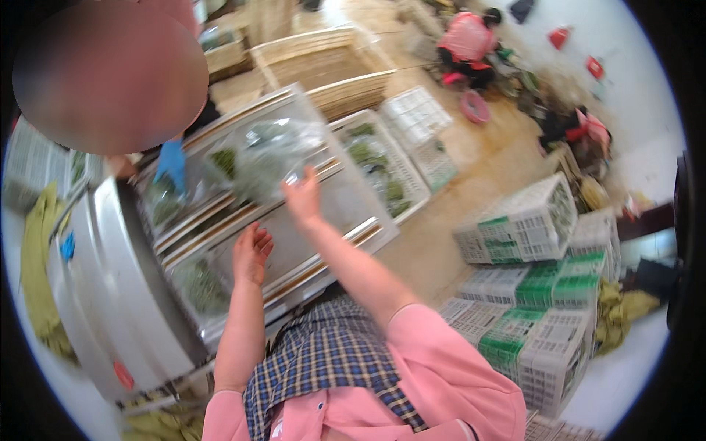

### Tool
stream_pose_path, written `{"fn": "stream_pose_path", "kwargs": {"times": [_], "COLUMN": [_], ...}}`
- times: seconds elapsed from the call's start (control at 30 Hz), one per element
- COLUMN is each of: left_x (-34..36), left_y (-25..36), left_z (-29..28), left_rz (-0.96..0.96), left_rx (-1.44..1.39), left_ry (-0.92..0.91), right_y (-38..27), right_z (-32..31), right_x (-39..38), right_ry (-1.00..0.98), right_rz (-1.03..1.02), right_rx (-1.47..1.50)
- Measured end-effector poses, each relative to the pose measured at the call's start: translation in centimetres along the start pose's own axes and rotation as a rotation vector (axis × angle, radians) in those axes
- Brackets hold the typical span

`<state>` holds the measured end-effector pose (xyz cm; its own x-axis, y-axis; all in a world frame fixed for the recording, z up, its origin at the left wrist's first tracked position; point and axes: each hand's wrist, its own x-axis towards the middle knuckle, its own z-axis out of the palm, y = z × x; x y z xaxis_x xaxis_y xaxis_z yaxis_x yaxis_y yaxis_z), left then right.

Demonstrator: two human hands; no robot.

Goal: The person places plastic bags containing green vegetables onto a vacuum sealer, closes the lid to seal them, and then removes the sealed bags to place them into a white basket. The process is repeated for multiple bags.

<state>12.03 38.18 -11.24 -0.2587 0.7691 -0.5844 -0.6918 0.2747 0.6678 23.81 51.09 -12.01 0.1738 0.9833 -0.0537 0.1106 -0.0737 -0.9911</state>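
My right hand (303, 200) reaches forward over the metal machine bed (323, 213). Its fingers close on the near edge of a clear plastic bag (283, 151) with green leafy contents. My left hand (252, 253) hovers over the bed's near part, empty, with loosely bent fingers apart. Below it, by the left edge, lies another clear bag of greens (200, 287). Across the bed, a co-worker's blue-gloved hand (171, 165) is at a further bag of greens (163, 202). Motion blurs the fingertips somewhat.
A raised curved metal lid (121, 272) stands left of the bed. Behind it is a white crate of bagged greens (401, 195) and a large shallow tub (323, 37). Stacked white crates (515, 228) stand at right. Two people crouch at the back right near a pink basin (475, 107).
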Motion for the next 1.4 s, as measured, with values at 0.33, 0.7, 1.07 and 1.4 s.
{"fn": "stream_pose_path", "kwargs": {"times": [0.33, 0.7, 1.07, 1.4], "left_x": [0.4, -7.1, -9.1, -4.7], "left_y": [-2.6, -4.6, -0.2, 8.1], "left_z": [-4.9, -8.4, -7.8, -9.1], "left_rz": [-0.047, -0.027, -0.147, 0.038], "left_rx": [-0.177, -0.059, -0.029, 0.553], "left_ry": [-0.1, 0.083, -0.047, -0.18], "right_y": [-2.2, 2.6, -2.6, -7.2], "right_z": [-4.2, -11.0, -8.3, -5.9], "right_x": [-13.0, -10.5, -8.1, -2.8], "right_ry": [-0.497, -0.811, -1.081, -1.105], "right_rz": [0.235, 1.003, 0.777, 0.244], "right_rx": [0.031, 0.272, -0.032, -0.089]}}
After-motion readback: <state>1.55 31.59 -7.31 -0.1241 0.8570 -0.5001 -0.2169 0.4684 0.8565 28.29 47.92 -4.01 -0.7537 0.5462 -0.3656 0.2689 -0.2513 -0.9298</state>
